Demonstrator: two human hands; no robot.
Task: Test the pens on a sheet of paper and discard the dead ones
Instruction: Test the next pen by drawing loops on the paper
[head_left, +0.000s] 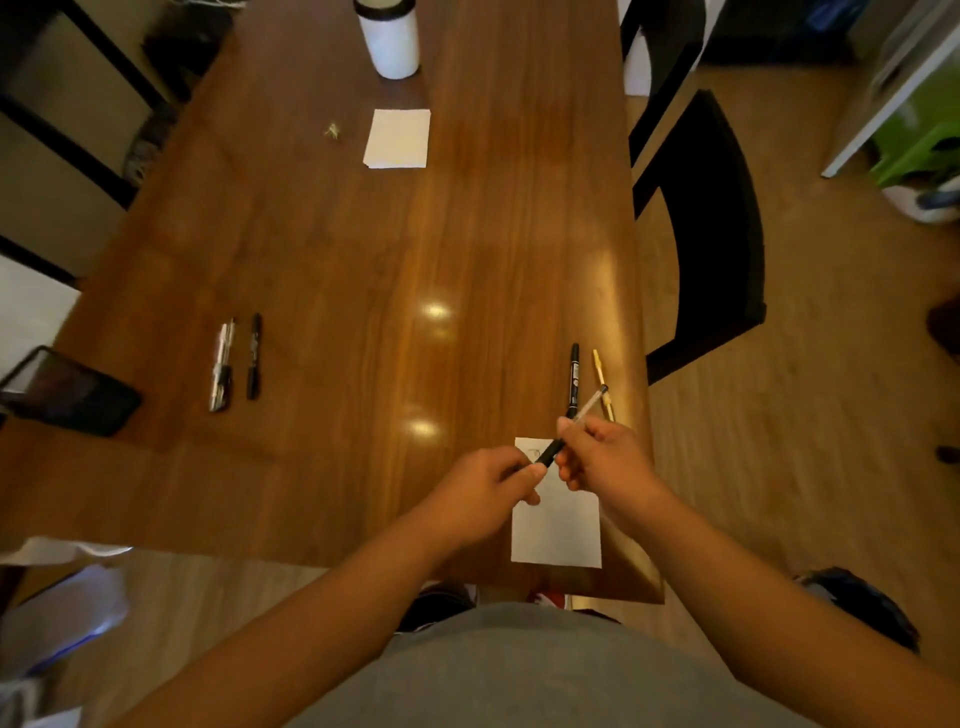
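From the head camera: holds a slim clear-barrelled pen (587, 406) aslant over the top edge of the white sheet of paper (556, 540), right hand (602, 457) curled round the barrel, left hand (483, 488) pinching its black end. Just beyond, on the glossy wooden table (363, 234), a black marker (574, 374) and a gold pen (601, 376); far left, more pens (222, 364).
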